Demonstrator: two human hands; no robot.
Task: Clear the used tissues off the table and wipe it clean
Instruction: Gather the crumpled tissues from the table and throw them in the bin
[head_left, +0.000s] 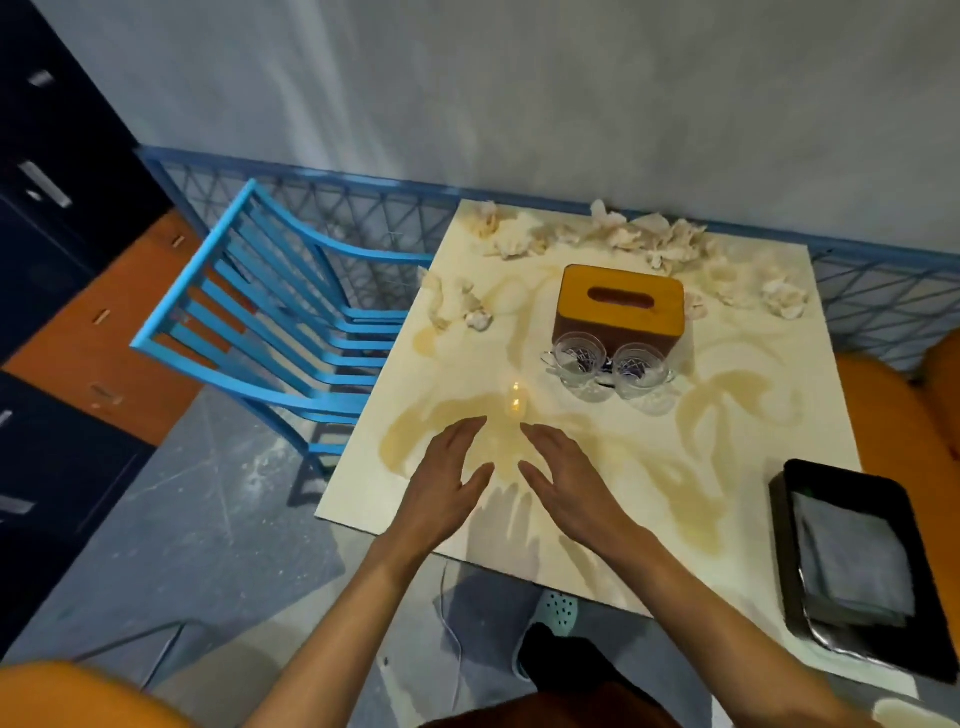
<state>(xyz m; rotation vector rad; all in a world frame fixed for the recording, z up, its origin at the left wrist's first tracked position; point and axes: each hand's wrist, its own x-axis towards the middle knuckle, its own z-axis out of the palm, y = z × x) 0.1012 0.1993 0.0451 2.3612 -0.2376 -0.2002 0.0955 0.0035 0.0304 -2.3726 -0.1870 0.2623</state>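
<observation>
Tissues (670, 241) along the far edge blur together; tray (831, 480) corner cut off

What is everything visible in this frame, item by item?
table: one, cream marbled, centre
tissues: many, white, table's far edge and left of the box
tissue box: one, yellow top, mid-table
glass cups: two, clear, in front of the box
tray: one, black, table's near right corner
cloth: one, grey, folded in the tray
chair: one, blue, left of the table
left hand: open, over the near table
right hand: open, beside the left
</observation>
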